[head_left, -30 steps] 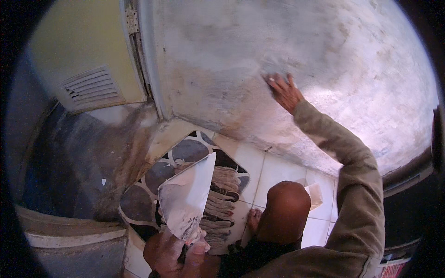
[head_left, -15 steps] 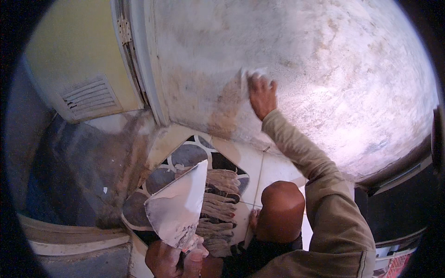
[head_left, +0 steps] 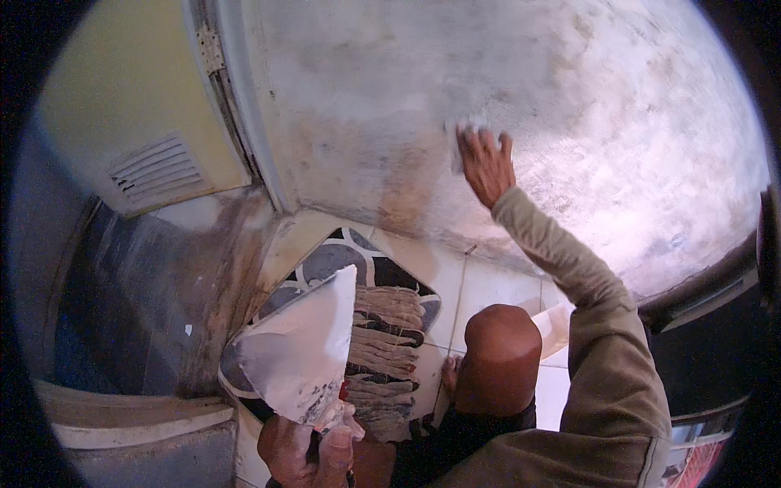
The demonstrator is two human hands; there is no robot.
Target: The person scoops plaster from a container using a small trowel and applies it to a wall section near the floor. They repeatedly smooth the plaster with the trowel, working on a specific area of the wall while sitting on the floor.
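Observation:
My left hand (head_left: pixel 335 446), low in the view, grips a wide triangular putty knife (head_left: pixel 297 350) by its base. Pale paste coats much of the blade, with dark specks near the handle, and the blade points up and away from me. Farther off to the right, my right hand (head_left: pixel 490 169) is pressed to the stained white wall (head_left: pixel 366 89). Its fingers are bent over a thin pale flat piece (head_left: pixel 457 159), mostly hidden and blurred, so its exact kind does not show. Brownish patches mark the wall's lower part.
Below the wall lies a patterned mat (head_left: pixel 333 264) with a bundle of greyish cloth strips (head_left: pixel 386 325) across it, on pale floor tiles (head_left: pixel 443 313). A yellow door (head_left: pixel 130 81) with a vent stands at left. My bare knee (head_left: pixel 503 350) is near the mat.
My right hand has slid to the right along the wall with the pale piece. The putty knife in my left hand has shifted slightly left and tilted. The view has moved a little.

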